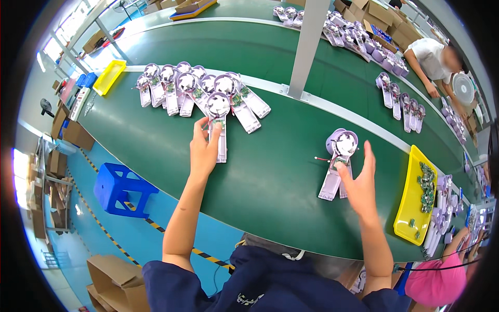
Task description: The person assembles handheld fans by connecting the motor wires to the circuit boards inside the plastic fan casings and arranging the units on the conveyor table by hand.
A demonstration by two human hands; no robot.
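I see purple fan (344, 148) left of yellow tray (409, 205) w/ green boards (428, 184); R hand (361, 184) wide, thumb on it. Well left of tray, L hand (204, 151) on 2nd fan (218, 105) by fan pile (187, 83), can't tell if gripped. Blue stool (120, 188) farther left.

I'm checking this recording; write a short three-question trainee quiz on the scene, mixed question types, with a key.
1. Multiple choice: what colour is the stool on the floor? A red; B blue; C white.
2. True or false: the left hand is nearer the clustered lilac units than the right hand is.
3. Open: what does the yellow tray on the right hold?

Key: 1 B; 2 true; 3 green circuit boards.
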